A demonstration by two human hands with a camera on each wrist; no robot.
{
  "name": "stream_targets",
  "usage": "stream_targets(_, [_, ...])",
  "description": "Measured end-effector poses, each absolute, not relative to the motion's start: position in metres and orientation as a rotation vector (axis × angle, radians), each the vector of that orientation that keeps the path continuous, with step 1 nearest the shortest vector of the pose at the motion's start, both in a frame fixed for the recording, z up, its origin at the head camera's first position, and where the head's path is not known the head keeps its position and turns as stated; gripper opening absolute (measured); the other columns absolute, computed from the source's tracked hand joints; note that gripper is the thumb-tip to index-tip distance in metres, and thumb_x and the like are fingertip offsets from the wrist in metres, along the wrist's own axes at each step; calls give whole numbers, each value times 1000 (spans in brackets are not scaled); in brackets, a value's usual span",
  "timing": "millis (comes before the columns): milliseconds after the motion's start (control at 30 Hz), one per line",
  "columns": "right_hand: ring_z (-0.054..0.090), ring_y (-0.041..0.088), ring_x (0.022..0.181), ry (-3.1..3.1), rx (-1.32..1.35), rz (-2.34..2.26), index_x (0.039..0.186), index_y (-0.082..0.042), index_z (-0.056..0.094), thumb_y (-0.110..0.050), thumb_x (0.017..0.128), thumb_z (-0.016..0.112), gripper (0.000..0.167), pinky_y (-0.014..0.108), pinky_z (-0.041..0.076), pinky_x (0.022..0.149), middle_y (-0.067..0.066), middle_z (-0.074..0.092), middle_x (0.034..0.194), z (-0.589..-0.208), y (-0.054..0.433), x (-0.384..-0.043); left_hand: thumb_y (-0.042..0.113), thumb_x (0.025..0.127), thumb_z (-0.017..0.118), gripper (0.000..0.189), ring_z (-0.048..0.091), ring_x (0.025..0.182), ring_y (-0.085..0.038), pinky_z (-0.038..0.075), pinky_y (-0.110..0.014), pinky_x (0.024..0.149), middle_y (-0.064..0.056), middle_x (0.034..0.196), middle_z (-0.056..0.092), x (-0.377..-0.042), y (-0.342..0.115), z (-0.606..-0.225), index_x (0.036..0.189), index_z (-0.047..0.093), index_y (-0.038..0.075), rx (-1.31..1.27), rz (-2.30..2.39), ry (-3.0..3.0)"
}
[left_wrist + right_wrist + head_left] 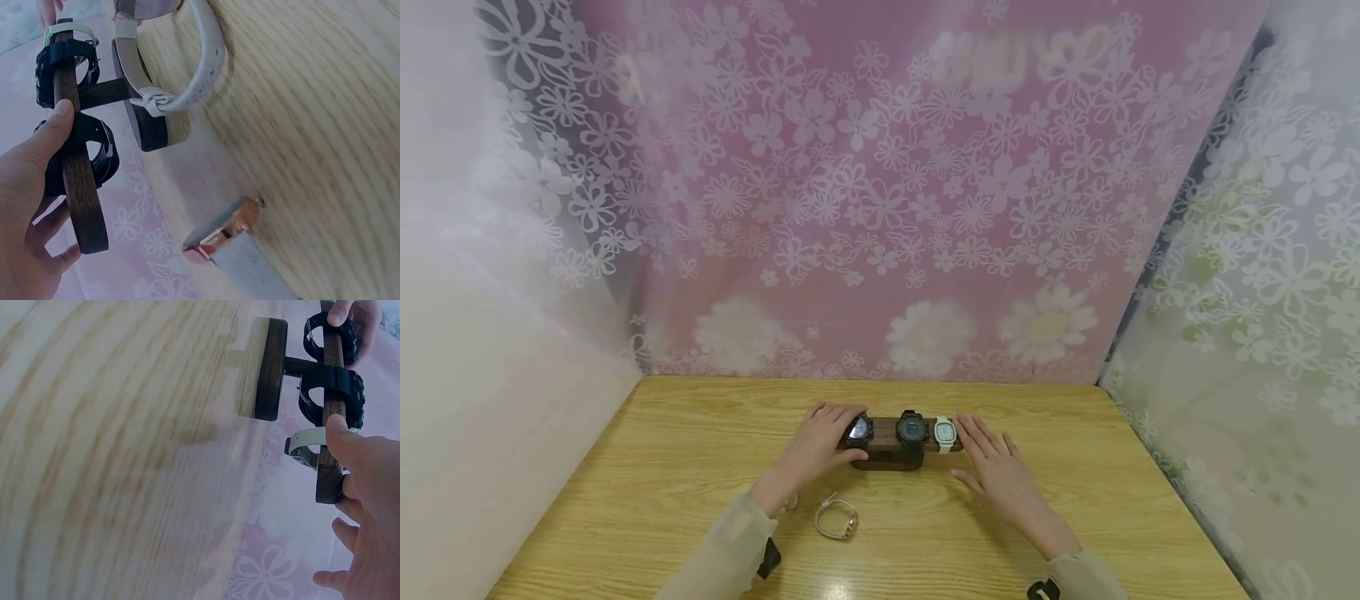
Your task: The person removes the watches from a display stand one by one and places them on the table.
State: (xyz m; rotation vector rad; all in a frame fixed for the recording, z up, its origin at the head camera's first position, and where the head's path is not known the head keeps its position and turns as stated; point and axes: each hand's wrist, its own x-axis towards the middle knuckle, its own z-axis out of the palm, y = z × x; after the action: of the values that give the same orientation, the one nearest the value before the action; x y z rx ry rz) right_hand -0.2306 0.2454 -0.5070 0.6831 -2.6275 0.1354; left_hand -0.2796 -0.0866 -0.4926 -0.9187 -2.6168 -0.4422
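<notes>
A dark wooden T-shaped watch stand (886,433) stands on the table, its bar running left to right. My left hand (816,439) grips a black watch (859,430) at the bar's left end, thumb in front and fingers behind. A second black watch (912,429) sits near the middle of the bar, and a pale mint watch (945,433) is strapped to its right. Beside that mint watch, my right hand (1003,479) has its fingers extended at the bar's right end. Its thumb (337,428) overlaps the bar in the right wrist view.
In front of the stand lies a watch with a looped white strap (851,526). A rose-gold watch with a pale strap (250,215) lies by my left wrist, mostly covered by the arm in the head view. Flowered curtains (880,208) enclose the wooden table (700,450) behind and at both sides.
</notes>
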Motion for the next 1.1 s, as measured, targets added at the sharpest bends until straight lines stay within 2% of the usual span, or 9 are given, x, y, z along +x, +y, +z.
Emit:
stream_targets(300, [41, 36, 144, -2569, 711, 133, 155, -5, 41, -36, 91, 75, 79, 69, 38, 107, 13, 41, 159, -508, 246, -231, 47, 85, 78, 77, 57, 127, -30, 35, -56, 116, -7, 140, 60, -280, -95, -493, 149, 49, 15, -915, -463, -2647])
stream_targets(333, [43, 37, 142, -2584, 700, 142, 153, -4, 44, -34, 87, 79, 81, 69, 39, 106, 14, 43, 157, -505, 245, -230, 47, 85, 78, 78, 57, 128, -30, 35, -56, 117, -7, 140, 60, -280, -96, -493, 149, 49, 15, -912, -459, -2651])
stream_targets(867, [39, 35, 145, -2639, 672, 128, 155, -6, 41, -38, 91, 75, 79, 68, 36, 111, 11, 39, 160, -505, 245, -230, 41, 85, 80, 76, 56, 129, -27, 35, -56, 116, -8, 141, 59, -281, -108, -492, 148, 50, 12, -950, -504, -2619])
stream_targets(1100, [40, 35, 145, -2640, 673, 128, 155, -6, 41, -37, 91, 75, 79, 67, 36, 111, 12, 40, 160, -505, 245, -230, 38, 82, 83, 76, 58, 125, -32, 38, -56, 114, -9, 140, 60, -280, -114, -491, 147, 52, 11, -939, -541, -2636])
